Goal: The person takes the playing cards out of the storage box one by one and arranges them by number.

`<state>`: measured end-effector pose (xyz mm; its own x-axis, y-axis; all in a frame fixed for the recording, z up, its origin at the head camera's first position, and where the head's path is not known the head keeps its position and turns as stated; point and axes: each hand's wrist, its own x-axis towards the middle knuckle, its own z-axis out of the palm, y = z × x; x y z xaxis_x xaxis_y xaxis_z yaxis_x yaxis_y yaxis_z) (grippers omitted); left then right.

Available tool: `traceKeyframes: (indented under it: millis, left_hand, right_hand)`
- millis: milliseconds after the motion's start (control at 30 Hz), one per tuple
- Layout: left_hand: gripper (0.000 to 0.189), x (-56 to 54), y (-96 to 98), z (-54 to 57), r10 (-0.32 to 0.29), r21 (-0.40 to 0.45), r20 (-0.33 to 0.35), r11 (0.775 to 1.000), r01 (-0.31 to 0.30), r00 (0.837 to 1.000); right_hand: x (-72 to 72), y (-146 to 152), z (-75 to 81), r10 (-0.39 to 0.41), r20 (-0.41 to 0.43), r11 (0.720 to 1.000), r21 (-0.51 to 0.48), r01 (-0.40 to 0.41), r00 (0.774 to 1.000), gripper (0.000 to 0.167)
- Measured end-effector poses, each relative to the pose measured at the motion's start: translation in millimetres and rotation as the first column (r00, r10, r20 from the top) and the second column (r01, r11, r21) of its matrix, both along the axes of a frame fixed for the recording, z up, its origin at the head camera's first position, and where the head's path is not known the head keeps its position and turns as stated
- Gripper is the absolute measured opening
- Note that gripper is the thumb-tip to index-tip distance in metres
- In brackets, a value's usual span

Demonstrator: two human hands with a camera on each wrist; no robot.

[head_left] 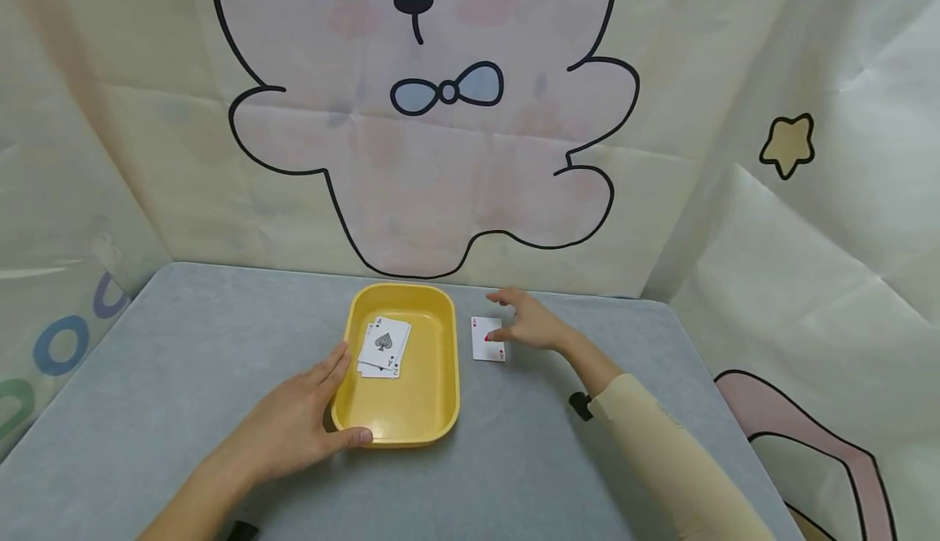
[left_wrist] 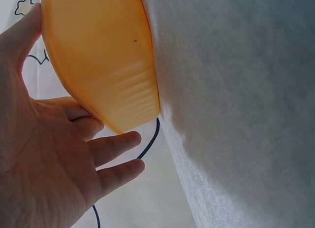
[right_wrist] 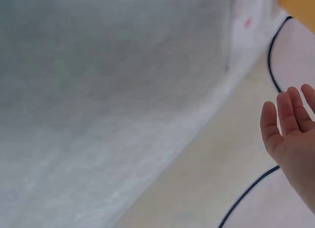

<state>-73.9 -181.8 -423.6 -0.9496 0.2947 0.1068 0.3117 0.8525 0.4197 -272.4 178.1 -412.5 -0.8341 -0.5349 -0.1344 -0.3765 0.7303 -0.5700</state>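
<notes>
A yellow plastic tray (head_left: 422, 398) stands on the table. My left hand (head_left: 297, 419) holds its near left corner, the thumb over the front rim and the fingertips on the left rim. In the left wrist view, two fingers stick out beside the outer wall of the tray (left_wrist: 106, 46). Inside lie several overlapping playing cards (head_left: 385, 342), an ace of spades on top. Right of the tray, a red-suit playing card (head_left: 481, 351) lies face up. My right hand (head_left: 539, 325) hovers above it with spread fingers, the thumb partly covering its middle pip.
A pale blue-grey cloth covers the table (head_left: 191, 353). Close behind the tray, the table's back edge meets a hanging sheet (head_left: 448, 190) printed with a cartoon animal. More printed sheets hang at the left and right sides.
</notes>
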Motion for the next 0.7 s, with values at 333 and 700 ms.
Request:
traceKeyframes:
  millis: [333,700]
  left_hand:
    - [0.113,0.9,-0.8,0.2,-0.001,-0.003,0.0,1.0,0.001,1.0]
    - [0.113,0.6,-0.7,-0.4,-0.004,0.003,0.0,1.0,0.004,1.0]
  right_hand:
    - [11.4,-23,33.3,0.04,0.03,0.985,-0.17,-0.035,0.999,0.069]
    - [18.8,-56,37.7,0.082,0.005,0.965,-0.25,-0.078,0.997,0.062]
